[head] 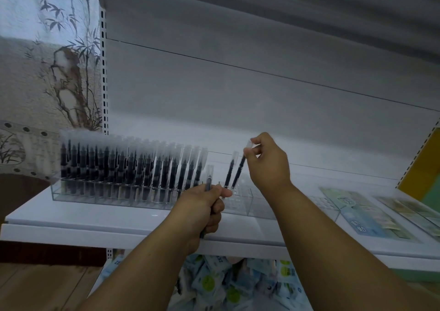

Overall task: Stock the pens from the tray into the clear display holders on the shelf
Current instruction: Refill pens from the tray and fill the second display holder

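In the head view the right hand (267, 162) pinched the clear cap of a dark pen (238, 170) whose tip sat at a slot in the clear display holder (240, 202) on the shelf (142, 222); the step would go best lowered straight and seated beside its neighbour pen (229, 170). The left hand (202, 208) gripped one spare pen (208, 179); counted, two hands, three loose-standing or held pens; the packed row (128, 165) blurred past counting; no tray showed.

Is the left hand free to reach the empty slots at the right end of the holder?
Probably not right away. The left hand grips a pen, and the right hand, lowering another pen, is over those empty slots. Nothing else blocks them.
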The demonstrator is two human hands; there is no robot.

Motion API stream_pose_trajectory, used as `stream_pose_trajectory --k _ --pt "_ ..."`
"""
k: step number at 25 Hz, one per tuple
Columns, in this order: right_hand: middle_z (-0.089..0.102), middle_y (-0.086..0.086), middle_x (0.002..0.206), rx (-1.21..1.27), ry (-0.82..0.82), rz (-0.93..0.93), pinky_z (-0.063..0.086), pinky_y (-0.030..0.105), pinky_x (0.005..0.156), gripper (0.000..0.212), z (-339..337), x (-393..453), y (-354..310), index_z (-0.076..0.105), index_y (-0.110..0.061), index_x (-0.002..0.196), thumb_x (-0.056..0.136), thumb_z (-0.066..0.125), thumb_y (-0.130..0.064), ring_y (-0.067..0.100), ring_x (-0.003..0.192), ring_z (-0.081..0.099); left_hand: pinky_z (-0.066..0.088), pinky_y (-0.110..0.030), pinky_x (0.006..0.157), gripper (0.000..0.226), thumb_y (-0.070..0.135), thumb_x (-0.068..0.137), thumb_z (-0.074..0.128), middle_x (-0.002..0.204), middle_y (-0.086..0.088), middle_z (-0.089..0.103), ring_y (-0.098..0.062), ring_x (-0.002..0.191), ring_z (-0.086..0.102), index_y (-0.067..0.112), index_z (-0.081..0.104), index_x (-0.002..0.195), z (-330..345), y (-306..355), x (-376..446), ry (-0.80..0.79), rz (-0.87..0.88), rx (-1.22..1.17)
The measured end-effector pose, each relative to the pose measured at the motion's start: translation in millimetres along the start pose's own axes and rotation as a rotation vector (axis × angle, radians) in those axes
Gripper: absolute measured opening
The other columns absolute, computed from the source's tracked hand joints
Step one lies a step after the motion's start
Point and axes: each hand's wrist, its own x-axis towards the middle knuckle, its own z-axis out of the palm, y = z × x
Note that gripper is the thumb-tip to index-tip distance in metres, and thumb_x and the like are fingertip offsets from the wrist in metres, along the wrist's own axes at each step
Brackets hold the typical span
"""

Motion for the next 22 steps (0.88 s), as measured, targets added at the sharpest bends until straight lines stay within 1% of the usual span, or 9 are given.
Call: stream_pose_trajectory --k 3,5,9,10,12,15,18,20,22 --pt "0.059 0.0 0.067 -0.015 -0.182 0.081 0.048 0.027 0.057 0.01 8.0 -5.5 6.8 0.053 -0.022 0.102 0.095 0.058 -0.018 0.017 0.063 0.06 0.02 -0.023 0.042 0.029 0.023 0.104 0.043 0.055 -0.001 0.043 -0.012 0.044 0.027 0.002 0.063 0.105 1.2 0.2 -2.5 0.002 -0.003 0.004" --pt "0.057 -0.002 0.064 -0.012 -0.226 0.099 0.051 0.032 0.062 0.007 6.1 -2.8 3.3 0.054 -0.022 0.099 0.095 0.058 -0.019 0.018 0.068 0.063 0.021 -0.023 0.042 0.029 0.023 0.104 0.043 0.055 -0.001 0.043 -0.012 0.043 0.026 0.003 0.063 0.105 1.0 0.8 -2.8 0.0 0.001 0.004" --pt "0.061 -0.007 0.084 -0.097 -0.095 0.044 0.041 0.019 0.061 0.015 -7.3 -2.4 -14.2 0.06 -0.022 0.098 0.095 0.056 -0.036 0.007 0.074 0.056 0.02 -0.022 0.041 0.028 0.022 0.104 0.043 0.054 0.0 0.043 -0.011 0.042 0.027 0.003 0.063 0.106 5.2 1.9 -1.3 -0.002 0.003 0.044" --pt "0.063 -0.008 0.086 -0.026 -0.114 0.064 0.04 0.018 0.06 0.018 -9.6 -5.2 -19.0 0.062 -0.023 0.098 0.095 0.056 -0.039 0.004 0.073 0.055 0.021 -0.022 0.041 0.028 0.022 0.103 0.043 0.054 0.0 0.043 -0.011 0.042 0.027 0.003 0.063 0.105 7.3 2.0 0.7 0.001 0.008 0.065" --pt "0.068 -0.006 0.085 0.18 -0.308 0.161 0.042 0.02 0.06 0.022 -13.6 -13.0 -28.7 0.068 -0.022 0.095 0.095 0.057 -0.041 0.001 0.062 0.055 0.022 -0.022 0.041 0.026 0.019 0.103 0.043 0.056 -0.001 0.045 -0.011 0.041 0.029 0.003 0.064 0.102 14.2 1.3 6.1 0.007 0.023 0.138" --pt "0.071 -0.002 0.077 0.359 -0.459 0.294 0.043 0.021 0.05 0.011 -24.3 -19.7 -36.0 0.072 -0.017 0.095 0.093 0.063 -0.024 0.005 0.046 0.048 0.029 -0.023 0.043 0.024 0.019 0.1 0.045 0.061 -0.004 0.05 -0.012 0.044 0.037 0.007 0.065 0.097 29.8 -0.2 15.0 0.021 0.068 0.327" --pt "0.072 0.003 0.077 0.399 -0.336 0.327 0.044 0.023 0.049 0.006 -29.0 -15.6 -28.5 0.067 -0.015 0.096 0.09 0.067 -0.018 0.01 0.048 0.048 0.036 -0.026 0.053 0.023 0.031 0.099 0.048 0.072 -0.001 0.056 -0.012 0.059 0.048 0.012 0.061 0.096 36.2 -2.9 24.2 0.135 0.299 0.715" --pt "0.072 0.003 0.079 0.413 -0.086 0.306 0.048 0.028 0.057 0.007 -31.1 -7.4 -18.6 0.064 -0.015 0.088 0.089 0.069 -0.021 0.01 0.055 0.054 0.039 -0.025 0.062 0.018 0.033 0.097 0.051 0.087 0.003 0.055 -0.012 0.074 0.052 0.016 0.057 0.104 31.7 -12.1 28.7 0.268 0.56 0.957" --pt "0.069 -0.003 0.08 0.308 0.157 0.234 0.048 0.027 0.064 0.011 -37.7 2.5 -8.2 0.061 -0.019 0.084 0.09 0.068 -0.025 0.01 0.066 0.06 0.048 -0.031 0.075 0.02 0.018 0.091 0.06 0.1 -0.003 0.057 -0.019 0.089 0.055 0.011 0.061 0.11 24.4 -28.4 32.4 0.315 0.834 1.167"
